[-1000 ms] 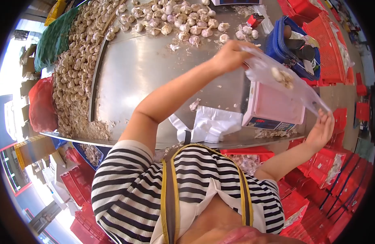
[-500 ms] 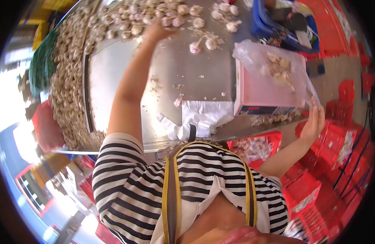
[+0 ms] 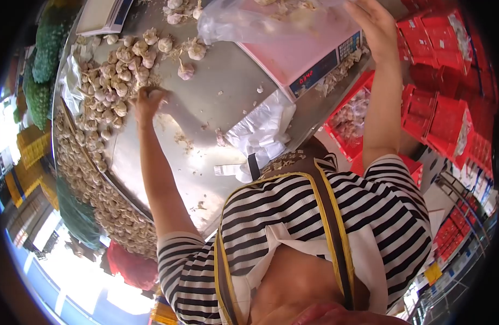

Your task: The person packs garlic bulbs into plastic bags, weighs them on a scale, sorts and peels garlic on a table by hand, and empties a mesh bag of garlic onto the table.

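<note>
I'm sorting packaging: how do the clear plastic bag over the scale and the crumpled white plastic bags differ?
The clear plastic bag holds pale garlic; the crumpled white plastic bags show no contents. The clear bag lies over the pink-topped scale, the white bags on the grey metal table. Both are thin plastic.

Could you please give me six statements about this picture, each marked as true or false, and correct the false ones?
1. The left hand is beside the loose garlic pile. True.
2. The right hand is at the edge of the clear bag. True.
3. The clear bag is empty. False: garlic shows inside it.
4. The pink-topped scale stands on the metal table. True.
5. The scale's display is dark. False: red digits are lit on it.
6. The person's sleeves are plain. False: the sleeves have black and white stripes.
</note>
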Demonstrator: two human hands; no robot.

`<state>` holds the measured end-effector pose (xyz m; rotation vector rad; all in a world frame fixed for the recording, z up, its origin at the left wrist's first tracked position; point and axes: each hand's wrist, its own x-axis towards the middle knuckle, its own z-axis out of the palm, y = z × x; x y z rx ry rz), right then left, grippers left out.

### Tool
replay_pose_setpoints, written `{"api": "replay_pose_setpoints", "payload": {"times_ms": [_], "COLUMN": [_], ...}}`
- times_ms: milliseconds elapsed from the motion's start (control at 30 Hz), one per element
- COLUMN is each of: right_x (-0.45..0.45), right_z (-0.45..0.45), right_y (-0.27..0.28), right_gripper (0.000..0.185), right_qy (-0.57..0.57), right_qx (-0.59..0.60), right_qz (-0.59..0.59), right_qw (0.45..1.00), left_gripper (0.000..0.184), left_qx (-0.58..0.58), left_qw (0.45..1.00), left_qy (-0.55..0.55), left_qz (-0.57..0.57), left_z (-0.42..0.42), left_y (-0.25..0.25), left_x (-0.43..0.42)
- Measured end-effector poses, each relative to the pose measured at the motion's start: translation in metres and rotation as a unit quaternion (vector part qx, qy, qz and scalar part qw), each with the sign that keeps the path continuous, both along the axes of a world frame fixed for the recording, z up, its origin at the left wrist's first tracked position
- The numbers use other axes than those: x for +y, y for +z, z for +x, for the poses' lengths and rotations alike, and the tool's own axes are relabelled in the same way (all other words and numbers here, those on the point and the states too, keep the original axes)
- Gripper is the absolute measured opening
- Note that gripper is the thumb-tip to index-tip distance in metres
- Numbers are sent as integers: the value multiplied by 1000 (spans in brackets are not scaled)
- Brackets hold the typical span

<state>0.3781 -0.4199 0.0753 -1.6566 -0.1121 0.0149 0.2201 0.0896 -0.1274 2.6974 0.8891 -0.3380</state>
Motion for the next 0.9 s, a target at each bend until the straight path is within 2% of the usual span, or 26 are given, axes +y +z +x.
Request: {"api": "replay_pose_setpoints", "payload": {"times_ms": [67, 100, 167, 200, 267, 300, 367, 433, 500, 567, 633, 667, 733, 767, 833, 900], "right_x": [3, 1, 1, 4, 1, -3, -15, -28, -29, -35, -39, -41, -43, -43, -47, -51], "right_z": [1, 4, 3, -1, -12, -17, -24, -31, -43, -50, -54, -57, -63, -64, -64, -63], "right_y": [-1, -8, -6, 2, 14, 19, 24, 23, 22, 23, 22, 20, 19, 18, 12, 8], "right_gripper": [24, 23, 23, 22, 21, 19, 18, 30, 31, 33, 33, 32, 33, 34, 35, 34], "right_qy": [5, 39, 70, 89, 108, 119, 131, 255, 249, 253, 255, 255, 228, 203, 199, 179], "right_qx": [34, 8, -20, -19, -23, 24, 65, 1, 8, 28, 27, 30, 43, 60, 56, 57], "right_qz": [53, 39, 28, 34, 44, 62, 82, 62, 51, 36, 72, 106, 122, 138, 150, 155], "right_qw": [998, 998, 997, 995, 993, 991, 986, 965, 967, 966, 964, 961, 965, 968, 967, 970], "left_gripper": [67, 67, 64, 64, 62, 63, 65, 71, 74, 66, 59, 59, 48, 48, 39, 43], "left_qx": [-80, -82, -96, -98, -103, -99, -114, -115, -97, -58, -28, -27, -2, 0, -19, -29], "left_qw": [996, 996, 968, 969, 943, 899, 816, 743, 659, 600, 561, 562, 528, 529, 554, 553], "left_qy": [-31, -37, 126, 124, 118, 129, 76, -28, -109, -171, -161, -164, -99, -104, 20, 45], "left_qz": [14, 19, -193, -190, -292, -406, -562, -659, -737, -779, -812, -810, -843, -842, -832, -832], "left_z": [-17, -18, -16, -13, -7, -2, 4, 17, 31, 51, 74, 87, 114, 119, 127, 135], "left_y": [-25, -9, 37, 52, 83, 107, 140, 182, 205, 211, 235, 228, 211, 205, 196, 168], "left_x": [10, 1, -38, -49, -69, -83, -109, -158, -206, -241, -286, -302, -329, -341, -361, -369]}}
